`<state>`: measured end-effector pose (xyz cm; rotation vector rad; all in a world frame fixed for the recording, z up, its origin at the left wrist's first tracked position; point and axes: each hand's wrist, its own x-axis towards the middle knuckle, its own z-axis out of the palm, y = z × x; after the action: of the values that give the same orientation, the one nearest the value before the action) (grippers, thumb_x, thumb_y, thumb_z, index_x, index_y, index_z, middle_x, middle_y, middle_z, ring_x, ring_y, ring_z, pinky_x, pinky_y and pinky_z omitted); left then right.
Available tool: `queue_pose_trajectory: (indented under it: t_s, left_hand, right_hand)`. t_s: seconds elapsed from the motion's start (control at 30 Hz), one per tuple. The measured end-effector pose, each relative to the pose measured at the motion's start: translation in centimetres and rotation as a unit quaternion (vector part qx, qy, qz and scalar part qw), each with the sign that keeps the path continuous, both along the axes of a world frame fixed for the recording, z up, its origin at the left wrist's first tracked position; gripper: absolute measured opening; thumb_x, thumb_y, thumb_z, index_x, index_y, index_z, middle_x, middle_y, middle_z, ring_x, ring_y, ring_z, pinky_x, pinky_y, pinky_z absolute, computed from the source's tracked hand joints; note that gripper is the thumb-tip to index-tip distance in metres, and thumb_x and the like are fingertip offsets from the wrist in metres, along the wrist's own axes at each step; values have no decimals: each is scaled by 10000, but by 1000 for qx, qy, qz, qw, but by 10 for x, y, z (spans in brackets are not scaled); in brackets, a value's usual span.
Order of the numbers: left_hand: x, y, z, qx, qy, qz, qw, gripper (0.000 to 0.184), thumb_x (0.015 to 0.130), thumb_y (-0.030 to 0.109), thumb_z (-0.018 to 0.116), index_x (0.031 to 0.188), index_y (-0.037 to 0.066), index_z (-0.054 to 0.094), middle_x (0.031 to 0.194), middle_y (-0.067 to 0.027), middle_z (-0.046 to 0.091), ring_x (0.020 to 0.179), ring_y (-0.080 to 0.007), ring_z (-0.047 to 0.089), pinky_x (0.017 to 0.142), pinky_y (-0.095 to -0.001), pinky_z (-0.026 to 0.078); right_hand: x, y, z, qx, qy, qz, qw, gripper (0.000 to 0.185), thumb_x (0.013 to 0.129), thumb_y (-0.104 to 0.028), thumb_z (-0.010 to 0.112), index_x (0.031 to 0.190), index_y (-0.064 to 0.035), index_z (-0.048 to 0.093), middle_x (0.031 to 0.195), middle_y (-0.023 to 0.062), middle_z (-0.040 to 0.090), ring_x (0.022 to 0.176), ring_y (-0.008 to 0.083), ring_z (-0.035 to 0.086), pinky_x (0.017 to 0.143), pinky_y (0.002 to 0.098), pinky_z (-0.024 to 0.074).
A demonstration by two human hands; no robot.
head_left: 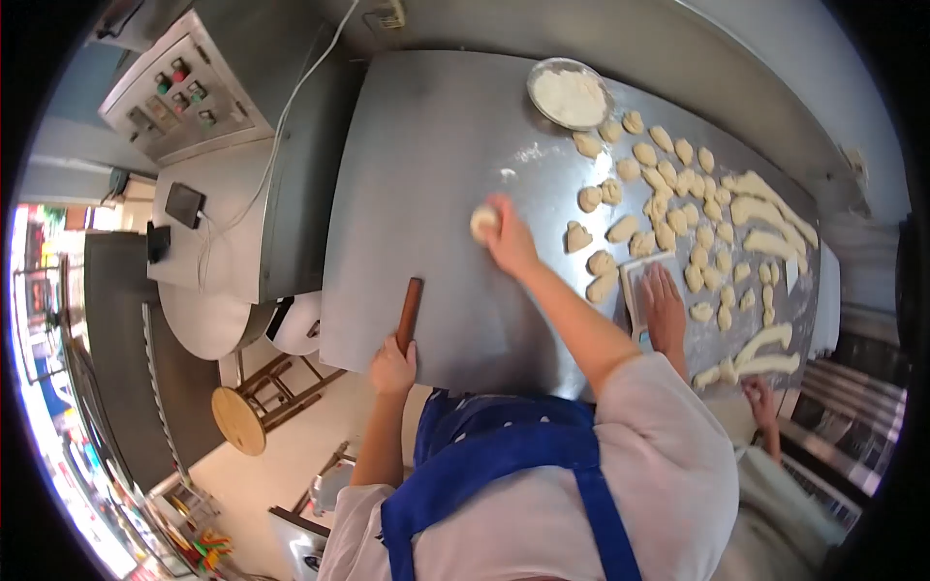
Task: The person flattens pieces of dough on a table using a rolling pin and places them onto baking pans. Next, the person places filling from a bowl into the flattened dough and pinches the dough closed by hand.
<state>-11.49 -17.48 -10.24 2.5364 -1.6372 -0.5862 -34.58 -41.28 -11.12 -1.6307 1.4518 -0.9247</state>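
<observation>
Had a wooden stool [238,422] down to the left of my left hand [391,366], plus a dark phone-looking gadget [184,204], a white cable [285,114] and a control panel [182,102] farther ahead on that side.

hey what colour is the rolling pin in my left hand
The rolling pin in your left hand is reddish brown; it shows best in the head view.
</observation>
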Motion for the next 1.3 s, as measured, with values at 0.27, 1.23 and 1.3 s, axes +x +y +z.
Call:
queue_pose_trajectory:
  t_s: [0.27, 1.23, 1.3]
  left_hand:
    - [-7, -77, 6, -19, 19, -199, 980, 367, 918, 375, 615, 1042, 38, 539, 836, -194, 680, 815, -384, 669, 710, -496, 539]
    - [15, -34, -14, -132, 95, -206, 965, 480, 832, 134, 696, 1285, 78, 547, 1119, -165, 585, 1053, -377, 553, 917, -467, 457]
    - [3, -32, -16, -168, 86, -201, 961, 431, 841, 106, 671, 1249, 34, 552, 1105, -185, 585, 1031, -390, 552, 895, -469, 453]
  right_hand:
    - [-11, 175, 14, 65, 146, 139, 977, 173, 843, -237, 654, 932, -90, 670, 936, 128, 663, 947, 332, 596, 841, 431, 480]
    - [30, 152, -4, -32, 358, 119, 926, 770, 913, -522, 539, 1502, -82, 313, 1541, 226, 276, 1448, 367, 228, 1158, 588, 155]
    - [26, 158, -1, -10, 328, 164, 930, 775, 911, -521, 544, 1508, -89, 303, 1536, 225, 286, 1441, 371, 237, 1158, 590, 151]
